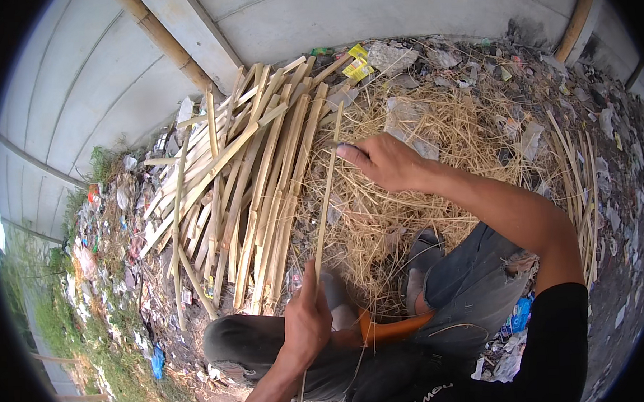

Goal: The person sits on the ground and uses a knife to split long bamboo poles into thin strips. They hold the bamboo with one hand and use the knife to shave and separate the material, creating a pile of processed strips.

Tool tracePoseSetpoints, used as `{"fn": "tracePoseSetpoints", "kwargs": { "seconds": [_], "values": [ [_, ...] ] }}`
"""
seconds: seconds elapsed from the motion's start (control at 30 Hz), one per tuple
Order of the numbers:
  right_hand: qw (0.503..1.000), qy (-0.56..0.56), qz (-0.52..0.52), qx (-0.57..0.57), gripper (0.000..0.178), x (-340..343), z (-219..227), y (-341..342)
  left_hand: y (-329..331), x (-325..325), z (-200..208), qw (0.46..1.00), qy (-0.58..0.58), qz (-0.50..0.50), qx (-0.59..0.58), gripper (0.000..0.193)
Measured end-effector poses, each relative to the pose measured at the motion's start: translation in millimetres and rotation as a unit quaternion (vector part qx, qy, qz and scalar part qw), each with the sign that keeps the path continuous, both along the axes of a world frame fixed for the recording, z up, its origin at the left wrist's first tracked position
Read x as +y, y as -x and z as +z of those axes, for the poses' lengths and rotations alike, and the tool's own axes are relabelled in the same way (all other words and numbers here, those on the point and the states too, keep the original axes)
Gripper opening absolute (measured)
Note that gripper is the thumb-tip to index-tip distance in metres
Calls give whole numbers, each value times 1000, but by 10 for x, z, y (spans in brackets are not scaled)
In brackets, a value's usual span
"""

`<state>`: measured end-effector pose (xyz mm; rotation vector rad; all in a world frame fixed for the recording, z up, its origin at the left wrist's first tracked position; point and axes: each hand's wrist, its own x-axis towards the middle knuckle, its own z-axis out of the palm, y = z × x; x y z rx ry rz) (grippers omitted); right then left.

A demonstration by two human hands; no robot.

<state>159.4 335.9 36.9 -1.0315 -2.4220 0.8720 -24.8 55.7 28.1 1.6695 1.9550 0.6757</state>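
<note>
Bamboo strip [324,208] is in front of me, between my knees and the wall [400,14]; long axis runs away from my body, nearly straight up the view, top leaning slightly right; far end points at the wall, near end at me; it reads thin, roughly straight, and passes behind my left hand to show again below, by my lap.

Right hand [386,161] reaches across from the right, pinching the strip a bit short of its far end, thumb on the near side, fingers curled; something dark at the thumb tip, can't tell what; left hand [307,325] is closed round the strip lower down, index laid up along it.

Left of the strip: heap of split bamboo slats [261,196], most leaning the same way as mine, some crossed on top; right: mat of pale shavings [376,216]; more loose strips [582,211] far right; orange object [392,329] between my legs, kind unclear.

Writing: white lettering on my dark top [557,327], at the lower edge; yellow packet [358,69] near the wall is printed, too small to read; strip and slats look plain.
</note>
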Motion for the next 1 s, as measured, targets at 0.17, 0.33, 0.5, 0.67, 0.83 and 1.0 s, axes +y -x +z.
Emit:
{"fn": "tracePoseSetpoints", "kwargs": {
  "seconds": [0.17, 0.33, 0.5, 0.67, 0.83, 1.0],
  "values": [
    [947, 99, -267, 147, 69, 995, 119, -700, 79, -8, -39, 963, 58, -85, -249, 44],
    [957, -6, -152, 246, 48, 532, 329, -676, 96, 73, 115, 883, 183, -61, -429, 47],
    [972, -111, -123, 169, 42, 159, 453, -598, 101, 98, 59, 875, 169, -53, -450, 44],
    [993, -109, -40, -13, 47, -264, 467, -463, 79, 149, 29, 873, 173, -53, -452, 45],
    [989, -115, 78, -48, 48, -765, 159, -193, 63, 132, 18, 872, 170, -43, -457, 42],
    [975, -205, 66, -58, 52, -611, 211, -109, 33, 217, 84, 880, 149, -5, -451, 37]
  ]
}}
